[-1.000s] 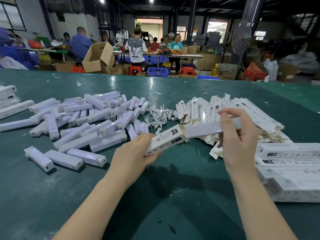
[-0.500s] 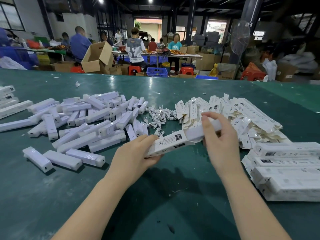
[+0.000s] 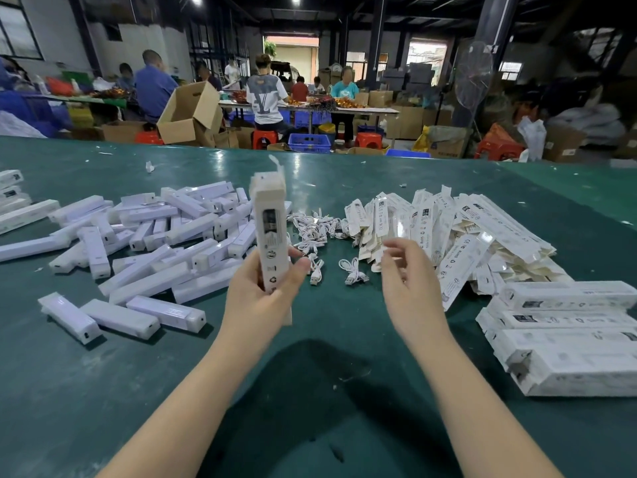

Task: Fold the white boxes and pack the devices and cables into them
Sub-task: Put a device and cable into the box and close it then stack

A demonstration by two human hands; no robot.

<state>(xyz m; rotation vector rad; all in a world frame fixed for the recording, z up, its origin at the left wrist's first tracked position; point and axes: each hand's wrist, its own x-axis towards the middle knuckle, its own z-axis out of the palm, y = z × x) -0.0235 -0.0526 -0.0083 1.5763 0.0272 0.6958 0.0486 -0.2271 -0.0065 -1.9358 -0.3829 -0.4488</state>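
My left hand [image 3: 265,298] grips a long white box [image 3: 270,232] by its lower end and holds it upright above the green table, its top flap open. My right hand [image 3: 408,281] hovers to the right of the box with loosely bent fingers and holds nothing. A heap of white devices [image 3: 155,236] lies on the left. Coiled white cables [image 3: 317,232] sit behind my hands in the middle. Flat unfolded boxes [image 3: 448,229] are piled on the right. Whether the held box contains a device is hidden.
Folded white boxes [image 3: 565,336] are stacked at the right edge, and a few more [image 3: 13,198] lie at the far left. Beyond the green table [image 3: 310,391], people work at other tables among cardboard cartons [image 3: 189,112] and a blue crate [image 3: 309,143].
The device in my right hand has slid into the box. My left hand has turned the box from lying sideways to upright. My right hand has let go and pulled away to the right.
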